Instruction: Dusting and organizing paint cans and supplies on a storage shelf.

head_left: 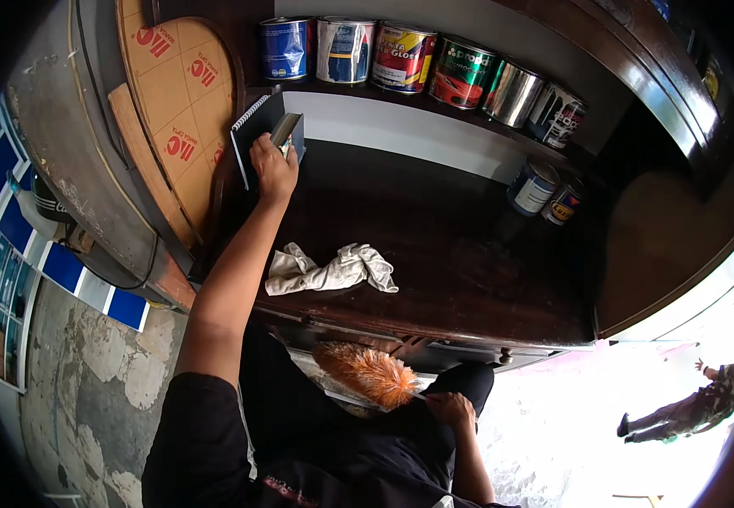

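My left arm stretches forward to the back left corner of a dark, glossy wooden cabinet top [443, 245]. There my left hand [275, 169] closes its fingers on a thick, dark-covered book [285, 129] that stands upright. Close behind it, a black spiral-bound notebook [252, 125] stands on its edge by the cabinet's left side. Low by my knee, my right hand [452, 409] grips the thin handle of an orange feather duster [368, 372], whose fluffy head points left in front of the drawers. A crumpled whitish cloth [333, 271] lies on the cabinet top between the hands.
Several paint cans [405, 57] line the curved shelf above. Two smaller cans [534, 188] stand at the right of the cabinet top. An orange printed board [185, 93] leans at the left. At the far right, a person [695, 405] is outside in bright light.
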Demonstrator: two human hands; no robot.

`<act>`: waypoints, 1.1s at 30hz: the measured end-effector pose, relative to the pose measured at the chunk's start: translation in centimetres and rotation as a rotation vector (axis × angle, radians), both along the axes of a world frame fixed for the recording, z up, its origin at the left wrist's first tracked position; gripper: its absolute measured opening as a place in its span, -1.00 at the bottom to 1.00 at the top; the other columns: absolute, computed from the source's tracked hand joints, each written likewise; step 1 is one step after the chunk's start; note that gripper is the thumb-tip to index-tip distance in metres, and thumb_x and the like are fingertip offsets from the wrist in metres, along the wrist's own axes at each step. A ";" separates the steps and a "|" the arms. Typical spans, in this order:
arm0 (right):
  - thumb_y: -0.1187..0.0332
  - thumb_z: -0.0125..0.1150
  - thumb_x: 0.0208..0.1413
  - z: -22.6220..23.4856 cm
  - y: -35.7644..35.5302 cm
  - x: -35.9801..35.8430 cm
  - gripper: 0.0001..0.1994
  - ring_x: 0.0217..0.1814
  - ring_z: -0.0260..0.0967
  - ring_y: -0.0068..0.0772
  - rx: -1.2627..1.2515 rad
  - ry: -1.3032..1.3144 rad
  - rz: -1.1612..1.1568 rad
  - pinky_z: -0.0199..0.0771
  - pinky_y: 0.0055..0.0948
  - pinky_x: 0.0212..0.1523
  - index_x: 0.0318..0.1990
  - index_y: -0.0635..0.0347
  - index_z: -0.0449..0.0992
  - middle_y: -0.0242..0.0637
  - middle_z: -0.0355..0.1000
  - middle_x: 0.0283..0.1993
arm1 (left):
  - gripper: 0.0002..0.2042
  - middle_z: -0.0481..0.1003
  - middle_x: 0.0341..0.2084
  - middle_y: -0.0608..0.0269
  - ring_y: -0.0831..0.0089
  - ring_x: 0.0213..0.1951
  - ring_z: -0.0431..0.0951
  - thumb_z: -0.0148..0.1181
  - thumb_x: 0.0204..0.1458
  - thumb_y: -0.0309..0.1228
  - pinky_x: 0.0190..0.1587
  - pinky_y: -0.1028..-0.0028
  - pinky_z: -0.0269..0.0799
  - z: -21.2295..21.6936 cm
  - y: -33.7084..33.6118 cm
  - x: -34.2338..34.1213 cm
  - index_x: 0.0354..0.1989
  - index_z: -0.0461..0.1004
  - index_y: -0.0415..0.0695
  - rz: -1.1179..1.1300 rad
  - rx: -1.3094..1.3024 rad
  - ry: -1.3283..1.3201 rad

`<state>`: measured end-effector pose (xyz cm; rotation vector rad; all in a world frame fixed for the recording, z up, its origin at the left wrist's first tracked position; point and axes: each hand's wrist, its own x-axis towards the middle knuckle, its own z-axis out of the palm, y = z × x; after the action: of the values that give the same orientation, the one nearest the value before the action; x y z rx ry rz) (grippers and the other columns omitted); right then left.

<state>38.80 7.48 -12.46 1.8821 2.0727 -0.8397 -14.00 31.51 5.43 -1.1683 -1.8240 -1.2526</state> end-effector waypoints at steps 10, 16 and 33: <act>-0.13 0.09 0.12 -0.3 -0.2 0.0 -0.64 -0.04 0.53 -0.09 0.020 -0.013 0.047 0.53 -0.15 0.01 -0.04 -0.34 0.63 -0.21 0.58 -0.12 | -0.70 0.39 -0.16 0.17 0.26 -0.03 0.36 0.20 0.07 -0.31 0.00 0.31 0.27 3.2 2.5 -1.0 -0.07 0.44 -0.20 0.357 -0.438 0.222; -0.16 0.09 0.12 -0.4 -0.1 0.3 -0.63 -0.05 0.53 -0.09 0.004 -0.004 0.032 0.54 -0.14 0.00 -0.04 -0.34 0.63 -0.22 0.59 -0.13 | -0.74 0.36 -0.08 0.18 0.24 0.01 0.35 0.02 0.16 -0.42 0.05 0.27 0.26 3.4 3.1 -0.9 0.02 0.44 -0.14 0.325 -0.547 0.300; -0.09 0.11 0.16 6.6 0.3 0.5 -0.70 -0.30 0.54 -0.07 0.060 0.110 0.225 0.55 -0.14 -0.25 -0.15 -0.30 0.67 -0.23 0.58 -0.37 | -0.47 0.22 0.24 0.02 0.01 0.24 0.29 0.26 0.06 -0.05 0.23 0.03 0.26 1.5 -18.8 14.7 0.19 0.42 0.02 -0.777 -0.732 0.358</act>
<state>39.27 7.81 -5.85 1.6220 2.3456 -0.8507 0.70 12.68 6.90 -2.4884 -1.6204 -0.6141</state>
